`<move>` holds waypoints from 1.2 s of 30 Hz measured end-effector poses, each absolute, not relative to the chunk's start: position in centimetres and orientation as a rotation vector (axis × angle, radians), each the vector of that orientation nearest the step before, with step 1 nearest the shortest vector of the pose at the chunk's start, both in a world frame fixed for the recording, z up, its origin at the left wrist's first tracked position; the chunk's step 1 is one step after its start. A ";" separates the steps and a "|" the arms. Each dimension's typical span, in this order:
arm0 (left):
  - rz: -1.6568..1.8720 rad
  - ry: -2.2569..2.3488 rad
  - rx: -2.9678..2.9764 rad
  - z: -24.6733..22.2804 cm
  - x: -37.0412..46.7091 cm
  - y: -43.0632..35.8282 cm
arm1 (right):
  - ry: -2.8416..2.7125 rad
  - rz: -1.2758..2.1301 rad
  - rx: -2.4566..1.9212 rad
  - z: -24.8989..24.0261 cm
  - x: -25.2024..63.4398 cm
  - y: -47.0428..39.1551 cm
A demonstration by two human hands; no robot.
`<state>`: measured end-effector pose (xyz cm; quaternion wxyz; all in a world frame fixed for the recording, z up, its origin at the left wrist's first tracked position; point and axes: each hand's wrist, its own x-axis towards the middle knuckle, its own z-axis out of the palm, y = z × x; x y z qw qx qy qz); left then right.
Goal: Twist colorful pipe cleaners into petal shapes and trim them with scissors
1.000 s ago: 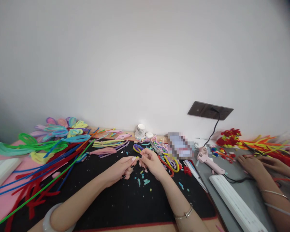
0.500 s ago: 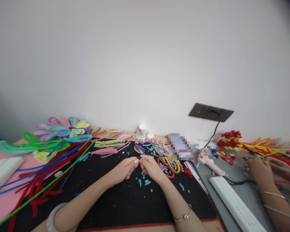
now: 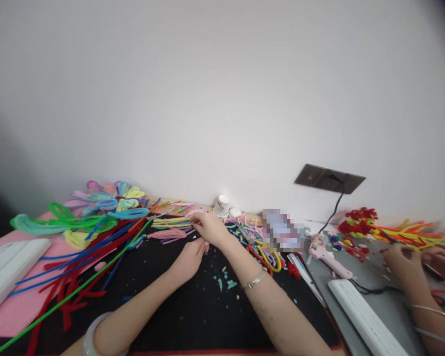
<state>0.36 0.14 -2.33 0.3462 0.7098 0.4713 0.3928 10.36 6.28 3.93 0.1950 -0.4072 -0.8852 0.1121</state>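
My right hand [image 3: 212, 230] reaches across above the left one, its fingers bent and a little apart. Its fingertips are at the right ends of a bundle of pale yellow pipe cleaners [image 3: 170, 223]; I cannot see a piece held in them. Lower and to the left, my left hand [image 3: 188, 258] is closed, thumb and fingers pressed together. Whatever it pinches is hidden or too small to name. A bundle of pink pipe cleaners [image 3: 166, 234] lies just left of the hands on the black mat [image 3: 193, 316].
Cut scraps [image 3: 226, 283] dot the mat. Behind stand a paper cup [image 3: 221, 204] and a blurred phone [image 3: 283, 230]. Rightward lie a pink glue gun [image 3: 330, 259], a white power strip [image 3: 367, 316] and a co-worker's hands [image 3: 404, 262]. Long pipe cleaners [image 3: 77, 257] spread at left.
My right hand has left its place beside the left hand and moved up and left to the pipe cleaner bundles. My left hand stays closed. The view has shifted slightly.
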 end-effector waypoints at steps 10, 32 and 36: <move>1.015 1.191 1.797 -3.7 0.2 0.9 | -2.792 0.081 -1.102 2.8 5.4 8.5; 0.952 1.206 1.777 -2.5 0.2 0.5 | -2.736 0.181 -1.156 3.4 7.8 9.3; 0.954 1.199 1.759 -2.2 0.3 0.4 | -2.814 0.232 -1.124 2.8 7.7 9.3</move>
